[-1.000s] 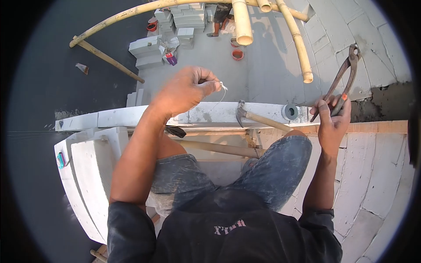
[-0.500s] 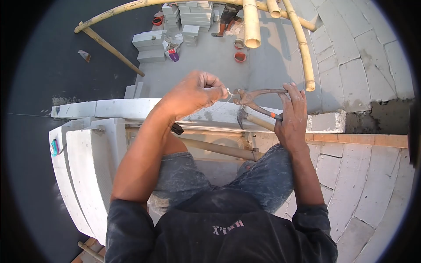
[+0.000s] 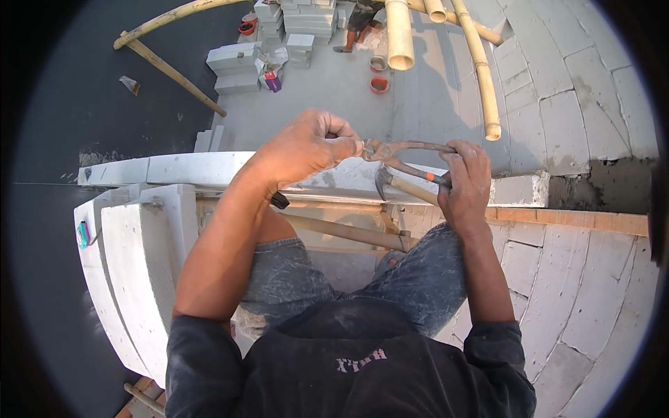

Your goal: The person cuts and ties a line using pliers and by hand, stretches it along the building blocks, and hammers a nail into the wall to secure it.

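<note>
My right hand (image 3: 465,184) grips a rusty pair of pincers (image 3: 401,148) by its two spread handles, one with an orange mark. The jaws reach left to the fingertips of my left hand (image 3: 313,143). That hand is closed in a pinch on a thin, pale strand of wire or string, mostly hidden by the fingers and jaws. Just under the pincers is a claw hammer (image 3: 412,190), its wooden handle running to the right hand. Both hands are above the top of a white block wall (image 3: 198,168).
Loose white blocks (image 3: 139,265) stand at my left, with a turquoise tape measure (image 3: 83,235) on one. Bamboo poles (image 3: 486,90) cross ahead. Below are block stacks (image 3: 308,19), red buckets (image 3: 379,85) and a person's legs (image 3: 359,28). A gap (image 3: 585,189) breaks the wall at right.
The pincers have shifted slightly left, their jaws now meeting my left fingertips where the strand showed before. The right hand has closed further around the handles.
</note>
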`<state>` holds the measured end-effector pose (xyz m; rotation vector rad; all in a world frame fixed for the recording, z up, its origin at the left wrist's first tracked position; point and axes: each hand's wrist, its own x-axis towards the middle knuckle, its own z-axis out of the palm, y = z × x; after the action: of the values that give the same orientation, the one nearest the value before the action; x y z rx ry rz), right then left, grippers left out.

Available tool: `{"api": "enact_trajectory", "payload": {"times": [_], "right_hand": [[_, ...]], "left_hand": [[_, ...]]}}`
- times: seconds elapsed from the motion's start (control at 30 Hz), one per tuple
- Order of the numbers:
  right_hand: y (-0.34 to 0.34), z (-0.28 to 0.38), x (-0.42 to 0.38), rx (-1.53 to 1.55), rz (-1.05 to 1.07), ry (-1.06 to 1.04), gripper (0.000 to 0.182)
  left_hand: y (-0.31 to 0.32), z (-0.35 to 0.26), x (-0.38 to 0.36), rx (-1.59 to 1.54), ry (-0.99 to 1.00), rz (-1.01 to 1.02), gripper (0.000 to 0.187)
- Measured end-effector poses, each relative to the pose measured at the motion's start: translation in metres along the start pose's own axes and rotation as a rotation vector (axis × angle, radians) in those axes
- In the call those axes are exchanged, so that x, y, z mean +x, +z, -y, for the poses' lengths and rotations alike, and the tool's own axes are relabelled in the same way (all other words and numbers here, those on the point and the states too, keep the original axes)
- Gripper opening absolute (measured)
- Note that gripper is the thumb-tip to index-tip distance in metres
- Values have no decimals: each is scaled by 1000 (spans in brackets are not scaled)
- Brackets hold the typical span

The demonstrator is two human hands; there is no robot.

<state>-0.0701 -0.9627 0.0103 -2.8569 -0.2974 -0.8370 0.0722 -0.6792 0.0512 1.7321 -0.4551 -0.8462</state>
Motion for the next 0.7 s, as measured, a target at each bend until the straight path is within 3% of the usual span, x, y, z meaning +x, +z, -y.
{"api": "enact_trajectory", "payload": {"times": [0.07, 0.7], "right_hand": [[0, 0, 1, -6, -22, -17, 39], [-3, -5, 0, -10, -67, -60, 29]], "left_hand": [[2, 2, -1, -13, 43, -15, 22], [4, 7, 0, -15, 26, 51, 15]]}}
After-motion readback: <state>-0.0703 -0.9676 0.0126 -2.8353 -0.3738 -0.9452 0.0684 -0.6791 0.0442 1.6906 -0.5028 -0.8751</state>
